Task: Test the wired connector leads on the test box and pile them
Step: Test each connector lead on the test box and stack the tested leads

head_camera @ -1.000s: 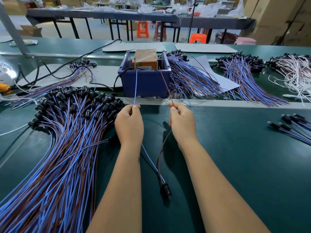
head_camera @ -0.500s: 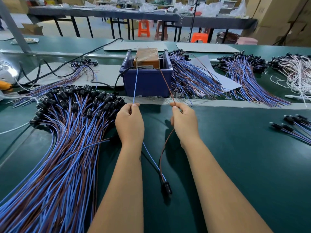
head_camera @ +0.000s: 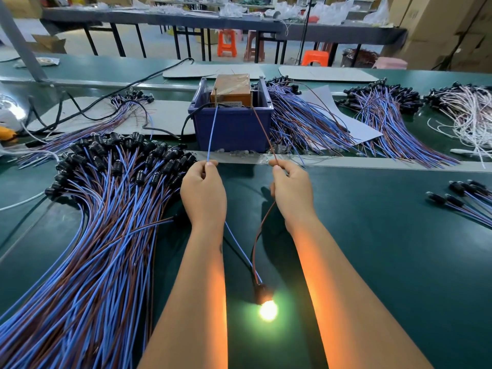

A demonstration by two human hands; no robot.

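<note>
My left hand (head_camera: 203, 191) pinches the blue wire (head_camera: 212, 131) of one lead, and my right hand (head_camera: 291, 190) pinches its brown wire (head_camera: 262, 129). Both wire ends reach up to the orange test box (head_camera: 231, 87), which sits inside a dark blue bin (head_camera: 231, 126). The lead's black connector (head_camera: 260, 291) lies on the green mat between my forearms, and its lamp (head_camera: 268, 310) glows bright yellow. A big pile of blue-and-brown leads (head_camera: 106, 209) with black connectors covers the mat on my left.
More lead bundles (head_camera: 300, 121) lie right of the bin, another bundle (head_camera: 386, 113) further right, and white wires (head_camera: 466, 107) at far right. A few loose leads (head_camera: 463, 201) rest on the right of the mat. Black cables (head_camera: 106, 97) run behind at left.
The lamp at the connector has lit up; it was dark in both earlier frames. My hands hold nearly the same pose.
</note>
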